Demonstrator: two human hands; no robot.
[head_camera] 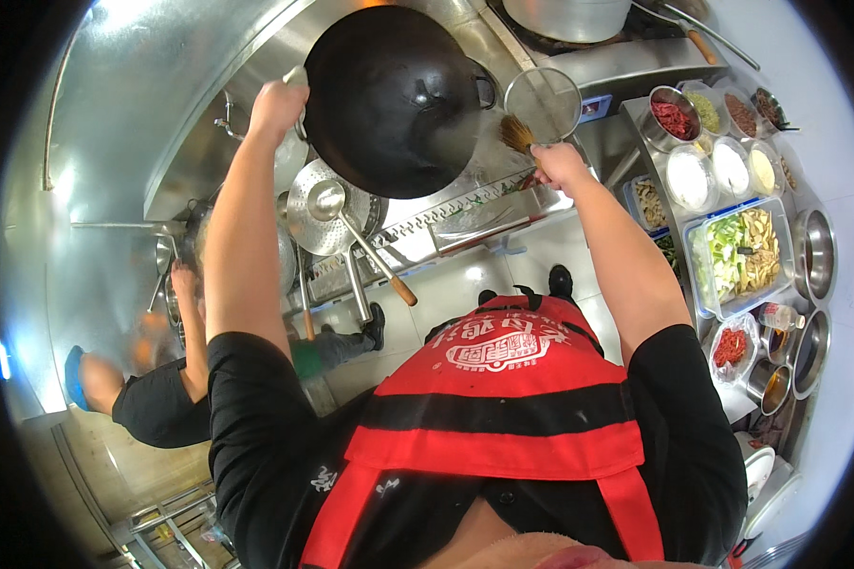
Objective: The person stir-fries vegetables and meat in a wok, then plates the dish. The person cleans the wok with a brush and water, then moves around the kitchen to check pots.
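My left hand (277, 110) grips the left side of a large black wok (391, 92), with a pale folded cloth (297, 78) between my fingers and the rim. The wok is held raised over the steel stove, and a loop handle (485, 84) sticks out at its right. In my right hand (561, 167) is a bamboo wok brush (517, 134), its bristles pointing toward the wok but apart from it. A round fine-mesh strainer (543, 104) lies just beyond the brush. Faint steam or spray blurs the area between brush and wok.
A perforated skimmer (320, 227) and a ladle (326, 200) rest below the wok, handles jutting toward me. Ingredient tubs (744, 256) and steel bowls crowd the right counter. A large pot (568, 18) stands at the back right. Another person (160, 398) works at the left.
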